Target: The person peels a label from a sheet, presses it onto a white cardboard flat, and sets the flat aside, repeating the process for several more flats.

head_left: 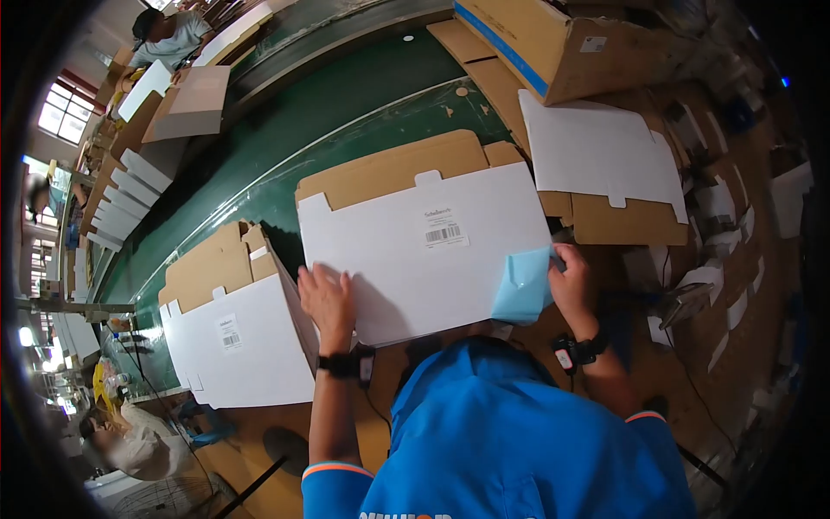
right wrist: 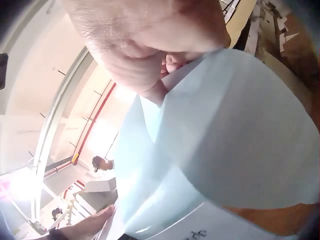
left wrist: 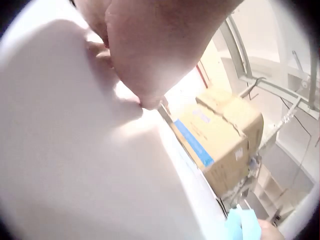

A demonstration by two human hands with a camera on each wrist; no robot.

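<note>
Right hand (head_left: 571, 281), fingers curled, pinches a thin pale-blue sheet (head_left: 521, 285); to its left, a white cardboard carton (head_left: 389, 259) is labelled but apparently unclosed.

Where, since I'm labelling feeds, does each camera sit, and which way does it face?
Head: on the head, facing down at the white carton; left hand, right hand and blue shirt show.
Left wrist: on that wrist, facing across the carton; left hand close up, right hand beyond.
Right wrist: on that wrist, facing the blue sheet; right hand close up, left hand beyond.
Both wrist views share the blue sheet.
</note>
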